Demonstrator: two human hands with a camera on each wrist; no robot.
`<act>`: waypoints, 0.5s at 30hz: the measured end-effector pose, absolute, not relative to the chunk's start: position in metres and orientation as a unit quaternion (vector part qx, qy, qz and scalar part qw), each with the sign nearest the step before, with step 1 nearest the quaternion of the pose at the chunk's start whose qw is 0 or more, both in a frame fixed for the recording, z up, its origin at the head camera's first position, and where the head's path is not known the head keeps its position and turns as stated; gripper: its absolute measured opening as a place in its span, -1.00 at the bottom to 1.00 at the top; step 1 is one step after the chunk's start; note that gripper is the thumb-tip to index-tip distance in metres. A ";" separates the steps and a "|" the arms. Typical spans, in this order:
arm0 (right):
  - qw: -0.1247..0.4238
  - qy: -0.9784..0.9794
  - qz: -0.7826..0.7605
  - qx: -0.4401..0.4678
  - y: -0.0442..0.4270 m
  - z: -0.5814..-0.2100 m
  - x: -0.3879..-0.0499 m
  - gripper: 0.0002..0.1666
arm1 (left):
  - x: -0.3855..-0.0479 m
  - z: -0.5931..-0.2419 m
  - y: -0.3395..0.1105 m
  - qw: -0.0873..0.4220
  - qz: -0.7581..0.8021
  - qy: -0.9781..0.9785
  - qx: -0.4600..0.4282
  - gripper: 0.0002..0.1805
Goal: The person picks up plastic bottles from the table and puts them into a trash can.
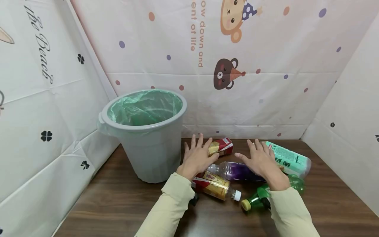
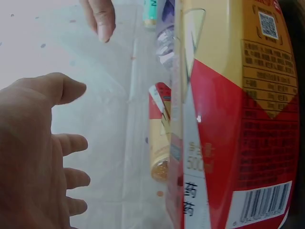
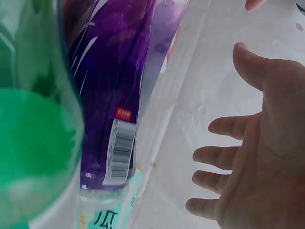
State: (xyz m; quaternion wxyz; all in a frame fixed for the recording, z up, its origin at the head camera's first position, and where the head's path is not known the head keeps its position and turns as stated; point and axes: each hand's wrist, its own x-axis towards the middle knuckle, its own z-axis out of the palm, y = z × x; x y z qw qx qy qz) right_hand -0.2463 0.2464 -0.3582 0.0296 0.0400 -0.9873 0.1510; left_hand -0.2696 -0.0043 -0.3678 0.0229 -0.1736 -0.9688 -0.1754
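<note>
In the head view my left hand (image 1: pixel 196 160) is held palm down with fingers spread, above a bottle with a gold and red label and white cap (image 1: pixel 217 188). Behind it lies a second gold and red bottle (image 1: pixel 225 147). My right hand (image 1: pixel 263 162), also spread and holding nothing, hovers over a purple-labelled bottle (image 1: pixel 238 171). Near that wrist lies a green bottle with a yellow cap (image 1: pixel 257 198). A bottle with a mint-green label (image 1: pixel 291 158) is at the back right, partly hidden by the hand. Both wrist views show a gap between fingers and bottles.
A grey bin (image 1: pixel 154 151) with a green plastic liner (image 1: pixel 145 107) stands left of the bottles. The brown wood-grain table (image 1: pixel 118 210) is bounded by printed white cloth (image 1: pixel 148 59) at the back and both sides.
</note>
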 end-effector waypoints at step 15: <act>0.060 -0.985 0.152 0.057 0.261 -0.355 -0.242 0.02 | -0.253 -0.339 -0.014 0.050 -0.202 -0.957 -0.203 -0.19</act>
